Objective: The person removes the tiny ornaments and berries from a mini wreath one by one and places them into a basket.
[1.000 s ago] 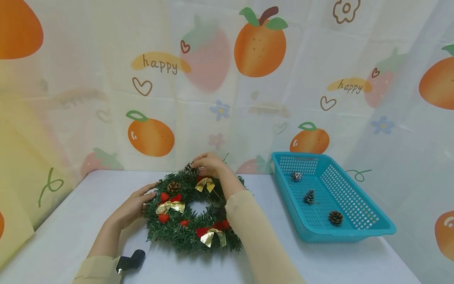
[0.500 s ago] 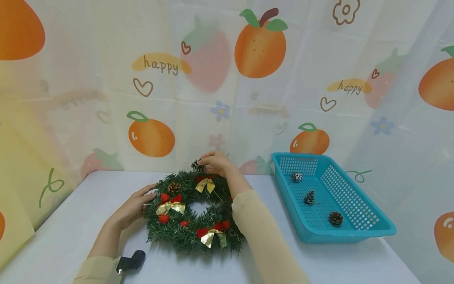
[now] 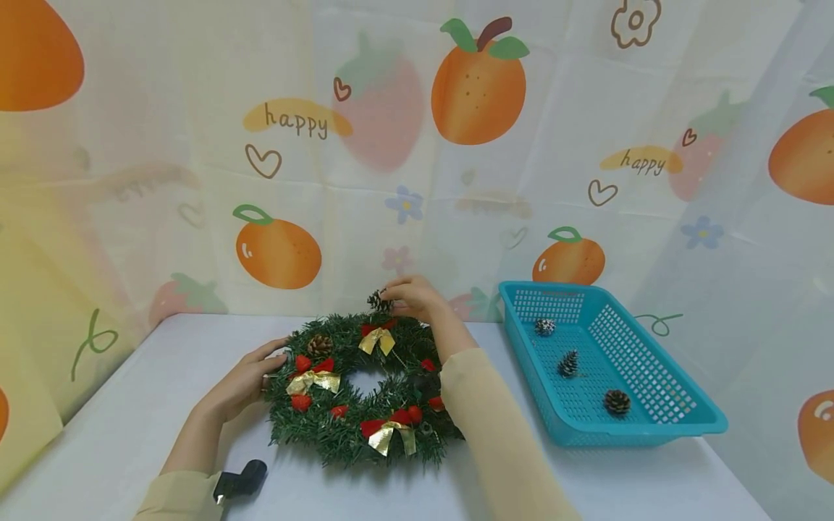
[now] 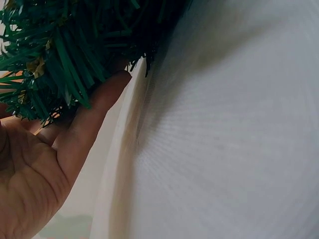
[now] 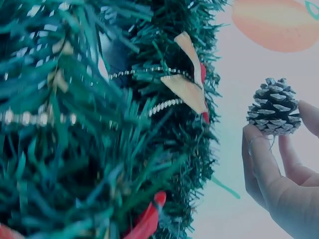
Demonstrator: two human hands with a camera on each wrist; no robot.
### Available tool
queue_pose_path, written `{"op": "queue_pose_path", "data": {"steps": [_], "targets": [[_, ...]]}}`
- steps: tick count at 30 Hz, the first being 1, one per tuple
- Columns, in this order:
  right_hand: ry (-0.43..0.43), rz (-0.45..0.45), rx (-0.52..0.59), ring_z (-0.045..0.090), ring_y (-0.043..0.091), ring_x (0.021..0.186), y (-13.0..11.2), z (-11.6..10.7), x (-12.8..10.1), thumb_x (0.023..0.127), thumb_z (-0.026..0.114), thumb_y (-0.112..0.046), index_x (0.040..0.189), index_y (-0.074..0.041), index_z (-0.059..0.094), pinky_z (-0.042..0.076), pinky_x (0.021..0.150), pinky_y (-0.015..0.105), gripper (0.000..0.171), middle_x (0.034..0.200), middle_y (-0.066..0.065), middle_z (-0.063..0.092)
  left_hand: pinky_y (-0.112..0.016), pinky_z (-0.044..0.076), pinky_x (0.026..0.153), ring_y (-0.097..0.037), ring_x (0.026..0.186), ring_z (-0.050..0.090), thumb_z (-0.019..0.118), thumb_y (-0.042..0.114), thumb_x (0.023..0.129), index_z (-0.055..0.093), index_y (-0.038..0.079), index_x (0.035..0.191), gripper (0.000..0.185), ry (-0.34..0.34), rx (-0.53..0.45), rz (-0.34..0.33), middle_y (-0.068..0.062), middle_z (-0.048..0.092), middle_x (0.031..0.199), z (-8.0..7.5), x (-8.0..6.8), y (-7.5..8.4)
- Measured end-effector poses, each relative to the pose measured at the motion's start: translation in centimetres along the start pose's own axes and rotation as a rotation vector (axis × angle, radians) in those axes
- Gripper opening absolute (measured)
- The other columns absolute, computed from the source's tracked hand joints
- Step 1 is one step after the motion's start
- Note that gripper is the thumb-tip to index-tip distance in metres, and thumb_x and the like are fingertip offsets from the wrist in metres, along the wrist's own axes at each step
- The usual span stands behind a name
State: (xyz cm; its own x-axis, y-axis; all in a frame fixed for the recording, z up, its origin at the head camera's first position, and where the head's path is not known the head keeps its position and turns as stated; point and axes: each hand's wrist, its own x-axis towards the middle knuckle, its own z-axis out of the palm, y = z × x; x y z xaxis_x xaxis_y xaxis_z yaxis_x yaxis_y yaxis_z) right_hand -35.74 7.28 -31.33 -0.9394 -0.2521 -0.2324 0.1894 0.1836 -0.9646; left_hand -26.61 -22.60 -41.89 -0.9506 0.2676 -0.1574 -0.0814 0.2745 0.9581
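A green Christmas wreath lies on the white table, trimmed with gold and red bows, red berries and a brown pine cone at its upper left. My left hand holds the wreath's left edge; in the left wrist view, its fingers reach around the green needles. Over the wreath's far edge, my right hand pinches another pine cone, dark with whitish scale tips. A thin wire loop hangs from this cone's base, over a finger. In the right wrist view, the cone is apart from the wreath, beyond a bow.
On the right stands a turquoise plastic basket with three pine cones spread along its floor, one of them frosted white. A black device sits at the left sleeve. A fruit-printed curtain hangs behind the table.
My right hand has moved to the right along the wreath's far edge and slightly up, carrying the pine cone. The left hand and wreath have stayed in place.
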Motion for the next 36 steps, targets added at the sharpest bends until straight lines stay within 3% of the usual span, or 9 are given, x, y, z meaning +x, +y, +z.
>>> {"op": "queue_pose_path", "data": {"steps": [13,16,20,22,26,29,33,36], "targets": [[0.056,-0.017,-0.023,0.049,0.039,0.134,0.6,-2.2,-0.4,0.094,0.064,-0.006,0.142,0.003,0.049,0.048,0.107,0.040,0.051,0.152,0.020,0.040,-0.027,0.037,0.063,-0.008,0.067,0.032,0.041,0.035,0.107,0.009,0.014,0.161,0.066,-0.006,-0.002,0.001,-0.023,0.010,0.160,0.0,0.2,-0.1],[0.061,-0.021,-0.040,0.049,0.040,0.133,0.1,-2.5,-1.7,0.096,0.061,-0.006,0.143,0.003,0.048,0.047,0.108,0.042,0.049,0.153,0.021,0.039,-0.027,0.038,0.063,-0.008,0.067,0.032,0.041,0.035,0.107,0.009,0.014,0.161,0.066,-0.005,0.001,0.001,-0.024,0.010,0.160,0.1,0.2,-0.1],[0.059,0.002,-0.024,0.045,0.040,0.138,0.3,-3.6,-1.1,0.097,0.059,-0.004,0.145,0.002,0.044,0.044,0.111,0.044,0.051,0.155,0.020,0.037,-0.027,0.038,0.064,-0.008,0.067,0.032,0.040,0.036,0.107,0.009,0.014,0.161,0.066,-0.002,0.004,-0.003,-0.024,0.009,0.160,0.1,0.1,0.0],[0.060,-0.019,-0.015,0.044,0.038,0.140,1.1,-4.5,-0.2,0.095,0.063,-0.007,0.144,0.000,0.046,0.045,0.109,0.043,0.052,0.155,0.018,0.038,-0.027,0.038,0.064,-0.008,0.067,0.032,0.040,0.036,0.107,0.009,0.014,0.161,0.067,0.001,0.001,-0.003,-0.024,0.010,0.159,0.1,0.1,0.0],[0.010,-0.092,0.022,0.056,0.035,0.124,6.8,-9.9,7.6,0.083,0.081,-0.022,0.130,-0.012,0.061,0.054,0.096,0.039,0.052,0.143,0.010,0.050,-0.027,0.038,0.063,-0.007,0.066,0.033,0.041,0.036,0.107,0.009,0.013,0.161,0.066,0.006,-0.001,-0.003,-0.022,0.014,0.157,0.1,0.0,0.0],[0.024,-0.070,0.028,0.056,0.036,0.123,9.2,-12.3,10.7,0.082,0.081,-0.024,0.131,-0.013,0.060,0.054,0.095,0.041,0.055,0.143,0.011,0.050,-0.027,0.038,0.062,-0.007,0.066,0.033,0.040,0.035,0.107,0.009,0.013,0.161,0.066,0.005,0.002,-0.002,-0.022,0.015,0.155,0.1,0.1,-0.1],[0.110,-0.002,-0.009,0.040,0.041,0.141,5.0,-10.0,3.4,0.096,0.061,-0.008,0.146,0.002,0.043,0.047,0.106,0.043,0.054,0.157,0.023,0.032,-0.027,0.038,0.062,-0.007,0.066,0.033,0.040,0.035,0.107,0.009,0.013,0.160,0.066,0.004,0.002,0.003,-0.022,0.016,0.155,0.1,0.1,-0.2],[0.123,0.021,-0.022,0.035,0.041,0.144,2.4,-9.1,-1.2,0.099,0.053,-0.004,0.149,0.006,0.036,0.043,0.112,0.042,0.054,0.159,0.025,0.027,-0.027,0.038,0.062,-0.007,0.066,0.033,0.040,0.036,0.107,0.009,0.013,0.160,0.066,0.002,0.003,0.006,-0.022,0.016,0.155,0.1,0.2,-0.2]]}}
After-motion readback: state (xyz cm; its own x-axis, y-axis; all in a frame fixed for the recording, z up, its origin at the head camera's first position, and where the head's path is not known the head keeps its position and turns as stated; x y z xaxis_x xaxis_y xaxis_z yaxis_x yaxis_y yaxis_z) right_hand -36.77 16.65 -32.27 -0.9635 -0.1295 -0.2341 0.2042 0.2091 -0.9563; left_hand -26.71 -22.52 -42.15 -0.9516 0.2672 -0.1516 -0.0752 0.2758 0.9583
